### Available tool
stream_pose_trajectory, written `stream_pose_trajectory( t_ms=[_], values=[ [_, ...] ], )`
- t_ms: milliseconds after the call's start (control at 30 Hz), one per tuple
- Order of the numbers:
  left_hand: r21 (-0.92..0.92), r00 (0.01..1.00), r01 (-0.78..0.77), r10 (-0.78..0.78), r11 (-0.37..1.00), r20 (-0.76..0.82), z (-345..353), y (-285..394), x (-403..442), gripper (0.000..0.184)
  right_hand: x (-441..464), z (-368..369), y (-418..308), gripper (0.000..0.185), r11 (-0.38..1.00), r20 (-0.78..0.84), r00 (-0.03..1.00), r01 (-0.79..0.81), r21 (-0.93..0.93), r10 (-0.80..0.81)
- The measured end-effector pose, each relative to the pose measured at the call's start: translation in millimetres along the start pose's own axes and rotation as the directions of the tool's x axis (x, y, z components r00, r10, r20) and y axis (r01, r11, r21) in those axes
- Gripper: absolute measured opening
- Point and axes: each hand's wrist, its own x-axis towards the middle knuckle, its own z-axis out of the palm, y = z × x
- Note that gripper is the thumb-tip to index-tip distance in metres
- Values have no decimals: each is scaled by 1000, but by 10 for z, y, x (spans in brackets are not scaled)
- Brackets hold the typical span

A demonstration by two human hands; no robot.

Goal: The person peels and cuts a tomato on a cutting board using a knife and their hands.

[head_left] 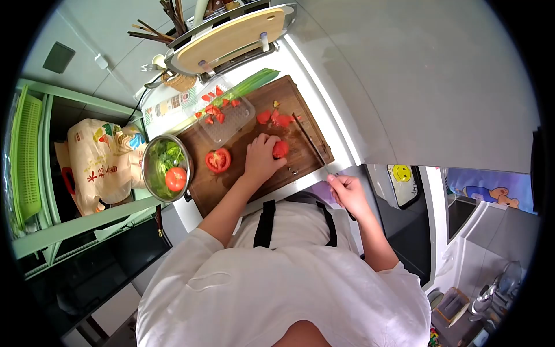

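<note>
Red and glossy, a rounded tomato piece (281, 150) sat on the dark brown wooden cutting board (289, 92), gripped by the curled fingers of the left hand (261, 157). The right hand's (346, 194) fingers were closed around a long, thin-bladed knife (310, 141), held near the board's edge, its blade slanting beside the tomato piece and apart from the left hand. Whether the blade touched the wood, I could not tell.

The rounded skin looked likely to roll or slip if the hold loosened on wet wood, and extended fingertips might then meet the edge. Just beyond lay chopped red tomato chunks (276, 119); juice around them could make the surface slicker. Left of the hand rested a halved red tomato (218, 161). Farther off, a clear plastic tray (245, 113) of red pieces overlapped the board near a long green-and-white stalk (257, 82); a careless nudge might spill it. A round steel bowl (148, 173) with green leaves (169, 155) and a whole red tomato (176, 179) stood beside the board on the white table (342, 141).
</note>
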Motion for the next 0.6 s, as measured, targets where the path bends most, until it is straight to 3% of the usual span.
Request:
stream_pose_trajectory(
  t_ms=[100,200,400,500,600],
  values=[
    [68,998,-70,70,995,8,-60,-31,-236,52,-35,53,56,49,990,36,999,-22,-142,27],
    [46,995,-100,101,994,-23,-127,-20,-353,48,-44,153,174,50,965,95,993,97,-243,-76],
    [-295,991,68,-99,953,-91,-59,-94,-552,45,-166,373,212,49,899,116,978,205,-388,-173],
    [-389,977,16,-97,921,-189,7,-87,-613,42,-241,406,111,48,838,134,974,226,-496,-183],
    [-274,949,-88,-3,958,-315,125,-171,-648,40,-293,417,72,48,774,118,977,213,-597,-178]
  ],
)
